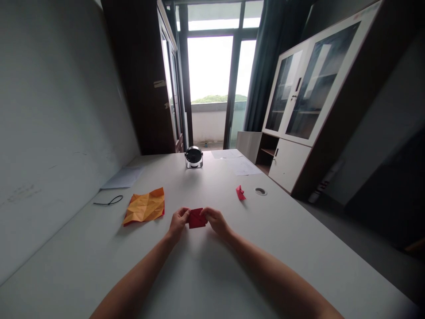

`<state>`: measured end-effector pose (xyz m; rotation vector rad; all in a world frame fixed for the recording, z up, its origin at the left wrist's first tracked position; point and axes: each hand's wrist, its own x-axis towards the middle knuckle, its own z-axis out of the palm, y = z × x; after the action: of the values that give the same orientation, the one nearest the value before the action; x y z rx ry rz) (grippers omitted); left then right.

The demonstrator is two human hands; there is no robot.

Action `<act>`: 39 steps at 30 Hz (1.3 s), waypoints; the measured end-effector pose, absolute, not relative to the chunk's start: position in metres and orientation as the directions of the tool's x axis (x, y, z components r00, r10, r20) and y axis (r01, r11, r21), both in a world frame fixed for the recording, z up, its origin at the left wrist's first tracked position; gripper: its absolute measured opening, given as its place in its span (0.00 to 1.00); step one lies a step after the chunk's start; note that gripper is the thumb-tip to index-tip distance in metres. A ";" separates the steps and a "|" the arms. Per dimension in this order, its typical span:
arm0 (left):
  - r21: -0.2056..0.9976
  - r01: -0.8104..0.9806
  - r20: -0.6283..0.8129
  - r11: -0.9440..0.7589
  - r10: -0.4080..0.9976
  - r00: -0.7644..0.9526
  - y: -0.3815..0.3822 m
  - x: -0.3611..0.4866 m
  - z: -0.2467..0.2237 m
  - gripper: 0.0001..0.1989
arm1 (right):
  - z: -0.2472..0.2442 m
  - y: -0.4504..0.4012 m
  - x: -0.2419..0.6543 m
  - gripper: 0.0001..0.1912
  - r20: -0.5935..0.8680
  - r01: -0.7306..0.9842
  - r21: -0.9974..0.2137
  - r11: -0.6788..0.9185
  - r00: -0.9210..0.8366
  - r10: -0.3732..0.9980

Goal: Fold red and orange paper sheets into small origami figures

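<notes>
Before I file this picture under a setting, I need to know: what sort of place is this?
Probably an office or study: there is a white table, loose papers on it, and a glass-doored cabinet on the right.

Surroundings: furniture and loose items stood about a white table (265, 241).
A round black device (194, 155) on a metal stand sat at the table's far end, middle. White sheets (245, 168) lay far right; pale paper (122, 178) lay far left beside the wall (66, 115), with a thin black looped tie (109, 203) on its near side. A round grommet (260, 191) was set in the tabletop at right. A dark cabinet (139, 79) stood far left; far right, a white-fronted cabinet (288, 166) had glazed upper doors, near a dark curtain (270, 57). Through the far glazing (210, 66), a green hill (212, 99) showed.
</notes>
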<state>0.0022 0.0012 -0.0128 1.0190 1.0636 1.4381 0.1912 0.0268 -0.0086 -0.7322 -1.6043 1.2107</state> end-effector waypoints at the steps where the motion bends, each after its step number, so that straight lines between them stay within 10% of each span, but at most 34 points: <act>1: 0.968 -0.238 0.052 -0.078 0.992 -0.114 0.002 0.002 -0.013 0.19 | -0.009 0.027 0.191 0.08 0.336 -0.077 -0.940 0.331 -0.362 0.870; 13: 0.958 -0.258 0.099 -0.124 0.989 -0.107 0.002 0.000 -0.013 0.29 | -0.007 0.023 0.189 0.09 0.415 -0.015 -0.897 0.442 -0.379 0.827; 24: 0.980 -0.062 0.189 -0.191 0.981 -0.035 -0.002 0.005 -0.013 0.14 | -0.006 0.023 0.188 0.05 0.462 0.085 -0.841 0.534 -0.400 0.791; 39: 0.974 0.037 0.224 -0.226 0.973 0.051 -0.006 0.009 -0.006 0.18 | -0.012 0.034 0.191 0.14 0.362 -0.031 -0.930 0.366 -0.252 0.898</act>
<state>0.0087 -0.0057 -0.0063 1.4281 1.0900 1.3182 0.1912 0.0344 -0.0122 -0.8035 -1.5597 1.0903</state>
